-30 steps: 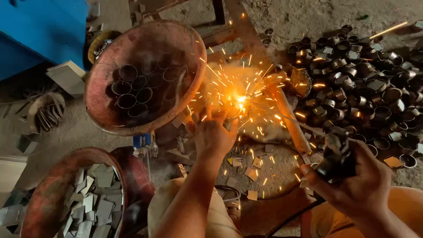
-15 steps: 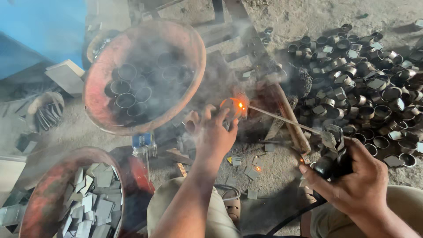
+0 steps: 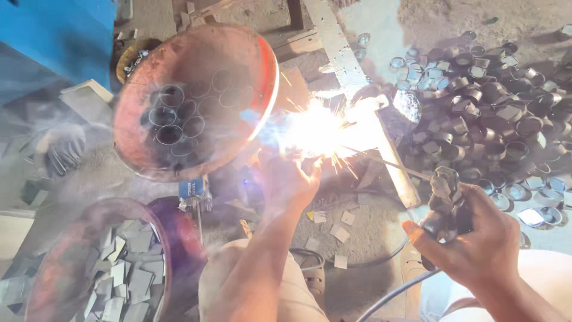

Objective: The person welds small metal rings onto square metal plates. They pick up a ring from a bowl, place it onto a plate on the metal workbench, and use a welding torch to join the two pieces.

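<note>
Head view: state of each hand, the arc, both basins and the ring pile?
Right hand: closed round the electrode holder.
Rod: tip in the arc.
Arc: lit, throwing sparks and smoke.
Left hand: at the workpiece beside the arc, grip hidden by glare.
Upper basin: tilted, holds stacked rings.
Lower basin: holds flat metal squares.
Ring pile: loose on the ground.

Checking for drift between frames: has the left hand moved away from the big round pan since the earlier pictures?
No. The left hand stays just below and right of the round pan, beside the welding flash.
</note>
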